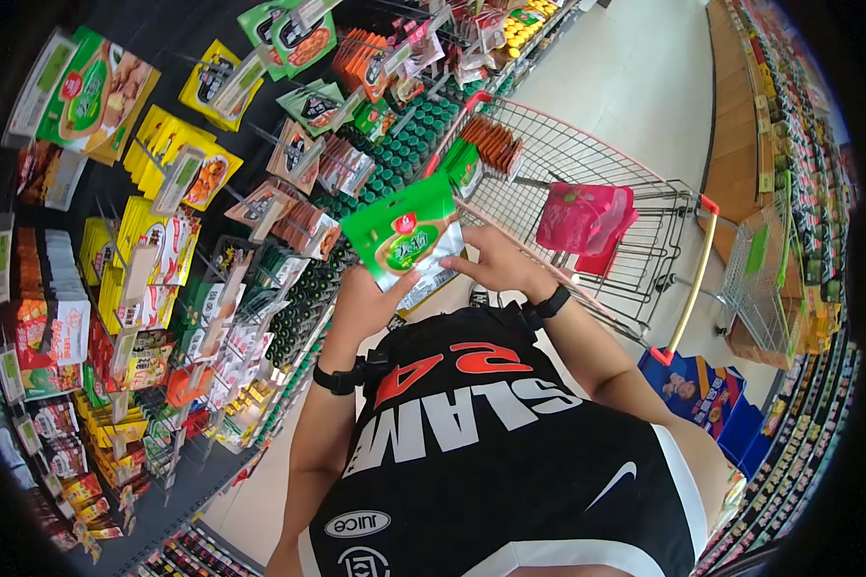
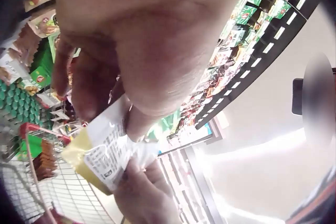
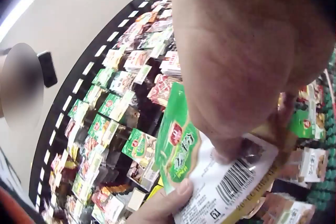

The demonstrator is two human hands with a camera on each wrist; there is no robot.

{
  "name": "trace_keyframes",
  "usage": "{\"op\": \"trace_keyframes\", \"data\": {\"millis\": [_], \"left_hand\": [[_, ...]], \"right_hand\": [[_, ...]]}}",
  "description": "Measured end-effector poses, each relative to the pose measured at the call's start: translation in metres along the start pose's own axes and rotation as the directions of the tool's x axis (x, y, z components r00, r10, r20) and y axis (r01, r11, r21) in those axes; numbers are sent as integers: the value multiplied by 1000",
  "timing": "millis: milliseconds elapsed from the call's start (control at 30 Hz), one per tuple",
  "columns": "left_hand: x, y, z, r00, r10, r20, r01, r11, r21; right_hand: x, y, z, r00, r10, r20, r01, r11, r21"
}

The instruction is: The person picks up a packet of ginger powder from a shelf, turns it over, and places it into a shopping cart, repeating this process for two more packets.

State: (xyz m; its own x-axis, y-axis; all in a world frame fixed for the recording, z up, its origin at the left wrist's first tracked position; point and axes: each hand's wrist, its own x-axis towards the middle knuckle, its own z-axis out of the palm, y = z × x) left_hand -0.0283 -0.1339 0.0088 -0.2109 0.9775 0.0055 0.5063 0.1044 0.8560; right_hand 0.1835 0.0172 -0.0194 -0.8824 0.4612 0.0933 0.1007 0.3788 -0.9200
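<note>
A green and white food packet (image 1: pixel 404 231) with a red logo is held up in front of my chest by both hands. My left hand (image 1: pixel 364 300) grips its lower left side, thumb on the printed face. On the opposite side my right hand (image 1: pixel 496 262) pinches the packet's lower right edge. The right wrist view shows a barcode and small print on the white part of the packet (image 3: pixel 202 187), with a thumb pressed beside the barcode. In the left wrist view a yellowish end of the packet (image 2: pixel 79 153) sticks out past the fingers.
Racks of hanging packets, among them yellow packets (image 1: pixel 188 163), line the left. A wire shopping cart (image 1: pixel 635 197) with a yellow handle stands ahead to the right, holding a pink bag (image 1: pixel 582 219). Wooden-fronted shelving (image 1: pixel 736 106) and a blue printed box (image 1: pixel 698 389) are farther right.
</note>
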Motion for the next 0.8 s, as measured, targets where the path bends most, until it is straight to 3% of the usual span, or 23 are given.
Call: {"op": "trace_keyframes", "data": {"millis": [33, 133, 167, 267, 300, 400, 500, 633, 733, 800], "left_hand": [[2, -3, 4, 997, 57, -56, -56, 998, 35], [2, -18, 11, 978, -198, -68, 191, 977, -97], [2, -18, 11, 922, -385, -37, 368, 901, -229], [8, -5, 15, 961, -83, -263, 58, 993, -104], [12, 7, 14, 971, -102, -218, 74, 988, -132], [24, 22, 27, 997, -10, -74, 11, 1000, 18], [33, 46, 50, 956, -213, 203, 180, 969, 169], [34, 44, 87, 955, -237, 178, 155, 911, 383], [33, 44, 113, 980, -173, 95, 126, 919, 372], [31, 32, 122, 965, -211, 155, 135, 908, 396]], "right_hand": [[-2, 0, -2, 999, -43, -29, 44, 999, 18], [-5, -2, -9, 989, -119, -92, 129, 985, 112], [-9, 1, -14, 989, -117, -86, 126, 987, 102], [-21, 12, -27, 981, -179, -80, 178, 984, -11], [-27, 20, -32, 981, -181, -64, 178, 982, -58], [-47, 30, -49, 985, -169, -22, 165, 979, -121], [-59, 40, -60, 992, -120, 26, 122, 982, -146], [-76, 59, -82, 996, -68, 54, 76, 984, -161], [-87, 78, -96, 998, -52, 41, 57, 989, -134], [-96, 84, -98, 999, -9, 47, 15, 993, -119]]}}
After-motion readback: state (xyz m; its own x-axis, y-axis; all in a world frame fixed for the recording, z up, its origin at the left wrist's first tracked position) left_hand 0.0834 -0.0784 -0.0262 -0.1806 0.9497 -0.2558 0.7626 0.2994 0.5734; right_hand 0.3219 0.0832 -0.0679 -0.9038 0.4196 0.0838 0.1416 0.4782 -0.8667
